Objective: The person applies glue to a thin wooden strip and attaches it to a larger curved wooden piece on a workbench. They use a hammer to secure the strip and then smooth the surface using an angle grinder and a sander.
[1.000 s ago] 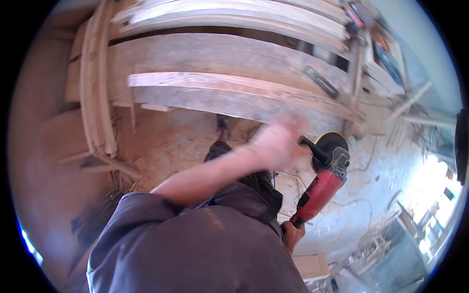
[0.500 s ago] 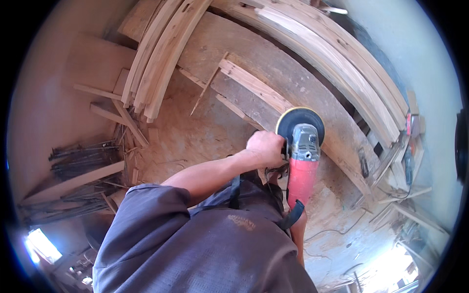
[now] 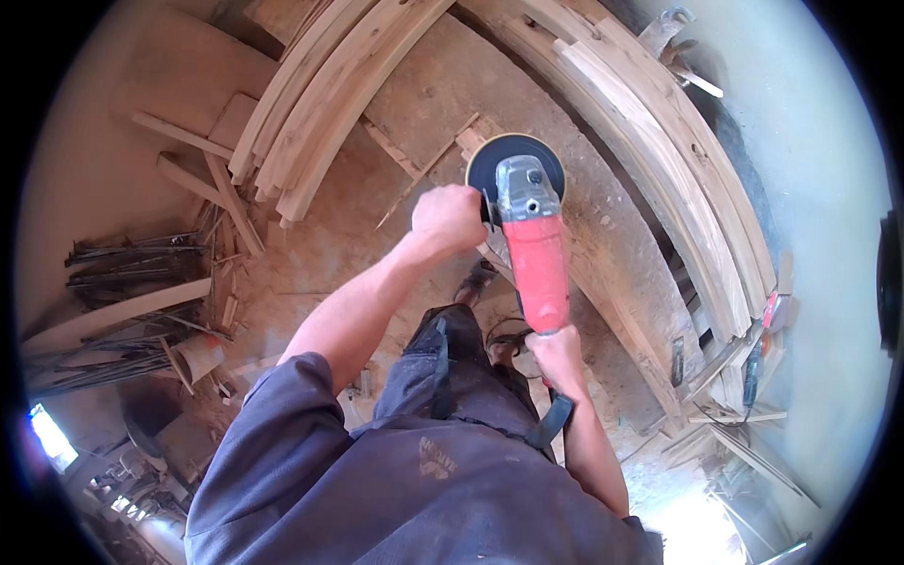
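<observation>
I hold a red and grey angle grinder (image 3: 539,268) with a round dark disc (image 3: 487,162) at its far end. My left hand (image 3: 449,218) is closed round the side handle by the disc. My right hand (image 3: 556,358) grips the rear of the red body. Beneath the tool, a pale wooden board (image 3: 607,315) runs along the near side of a broad worn bench top (image 3: 452,80). The disc covers much of the board's far part; whether it touches the wood cannot be made out. A thin strip of wood (image 3: 428,171) lies across near the board's far end.
Curved-looking long planks (image 3: 363,71) are stacked at the far left, and more planks (image 3: 650,141) line the bench's right side. Dark metal rods (image 3: 132,273) and offcuts lie at left. A power tool (image 3: 751,372) and a cable are at right. Shavings cover the floor (image 3: 320,273).
The grinder and both hands have moved away from me and to the left, toward the board's far end. My right hand, hidden behind the tool before, now shows on its rear.
</observation>
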The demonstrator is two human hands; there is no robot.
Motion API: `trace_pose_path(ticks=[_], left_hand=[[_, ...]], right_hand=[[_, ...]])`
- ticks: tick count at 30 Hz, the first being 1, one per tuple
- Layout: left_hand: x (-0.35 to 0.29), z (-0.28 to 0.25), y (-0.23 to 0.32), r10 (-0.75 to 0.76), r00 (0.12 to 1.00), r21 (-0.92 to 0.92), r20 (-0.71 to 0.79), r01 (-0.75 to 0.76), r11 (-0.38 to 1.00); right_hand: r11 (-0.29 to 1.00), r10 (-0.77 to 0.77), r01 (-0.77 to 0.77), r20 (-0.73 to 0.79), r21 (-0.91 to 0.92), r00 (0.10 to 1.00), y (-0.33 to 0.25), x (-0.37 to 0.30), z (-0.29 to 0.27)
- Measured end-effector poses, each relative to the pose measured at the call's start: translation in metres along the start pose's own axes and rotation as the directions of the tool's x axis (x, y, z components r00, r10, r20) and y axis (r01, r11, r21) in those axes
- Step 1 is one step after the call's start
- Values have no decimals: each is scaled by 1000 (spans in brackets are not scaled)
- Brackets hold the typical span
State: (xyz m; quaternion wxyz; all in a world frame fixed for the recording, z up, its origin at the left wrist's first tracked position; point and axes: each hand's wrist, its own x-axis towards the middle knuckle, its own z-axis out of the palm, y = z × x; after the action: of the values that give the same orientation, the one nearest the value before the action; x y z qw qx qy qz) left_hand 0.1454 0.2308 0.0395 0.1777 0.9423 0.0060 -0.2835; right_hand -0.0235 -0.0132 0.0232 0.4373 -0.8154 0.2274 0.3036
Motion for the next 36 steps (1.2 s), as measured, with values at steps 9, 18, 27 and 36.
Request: trace_pose_path(ticks=[9,18,27,36], left_hand=[[-8,0,-2,20,1000,82,7,-20,996],[22,-22,-27,-53,994,76,-98,61,995],[-3,-4,1,18,999,55,34,-20,998],[24,-12,-24,-34,999,83,-14,36,996]], right_hand=[[991,126,-129,78,36,989,-14,-15,8],[996,87,-84,124,-24,988,-44,15,12],[989,131,-137,99,57,986,-32,-21,3],[991,131,-125,164,-50,978,-30,16,9]])
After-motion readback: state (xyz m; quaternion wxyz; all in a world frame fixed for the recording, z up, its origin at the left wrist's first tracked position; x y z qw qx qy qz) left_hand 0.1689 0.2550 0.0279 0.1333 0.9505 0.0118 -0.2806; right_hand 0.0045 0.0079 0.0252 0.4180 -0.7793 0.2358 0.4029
